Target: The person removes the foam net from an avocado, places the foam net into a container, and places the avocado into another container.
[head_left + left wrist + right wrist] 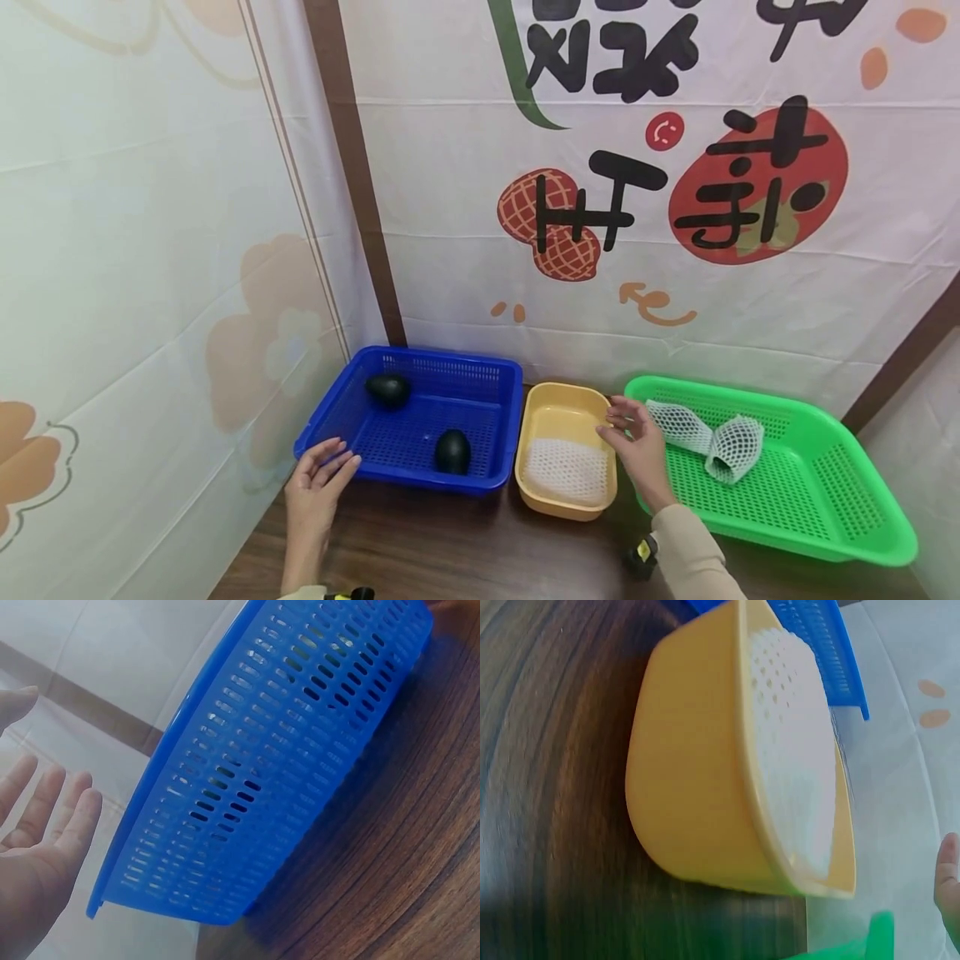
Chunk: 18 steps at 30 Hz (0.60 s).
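Observation:
Two dark avocado-like fruits, one at the back and one at the front, lie apart in the blue basket. My left hand hovers by that basket's front left corner, fingers loosely bent and holding nothing; the left wrist view shows the palm beside the basket wall. White foam net sleeves lie in the front of the yellow tray. Over the gap between this tray and the green basket is my right hand, its fingers relaxed, gripping nothing.
Inside the green basket, near its back left, sit two net-wrapped pieces, the right one showing something dark at its open end. All three containers stand on a brown wooden table, against a printed cloth wall.

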Tool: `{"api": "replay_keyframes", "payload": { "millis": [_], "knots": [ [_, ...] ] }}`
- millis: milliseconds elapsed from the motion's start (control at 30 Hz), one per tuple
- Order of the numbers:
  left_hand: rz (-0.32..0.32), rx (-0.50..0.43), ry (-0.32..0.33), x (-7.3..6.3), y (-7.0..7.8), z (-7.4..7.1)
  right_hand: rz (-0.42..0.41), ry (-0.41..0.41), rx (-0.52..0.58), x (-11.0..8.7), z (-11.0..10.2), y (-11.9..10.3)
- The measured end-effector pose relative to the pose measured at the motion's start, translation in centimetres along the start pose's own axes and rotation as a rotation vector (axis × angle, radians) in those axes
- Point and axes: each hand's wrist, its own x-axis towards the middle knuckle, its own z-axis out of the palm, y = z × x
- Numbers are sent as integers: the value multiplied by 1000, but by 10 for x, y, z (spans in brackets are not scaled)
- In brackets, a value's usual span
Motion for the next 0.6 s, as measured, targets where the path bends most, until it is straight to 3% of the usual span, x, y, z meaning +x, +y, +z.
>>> {"api": "replay_keyframes", "payload": {
  "millis": [300, 600],
  "knots": [
    [-17, 36, 41, 0, 2, -5, -1, 7, -52, 6, -23, -2],
    [-29, 39, 86, 2, -1, -10, 25, 25, -183, 14, -56, -10]
  ]
}}
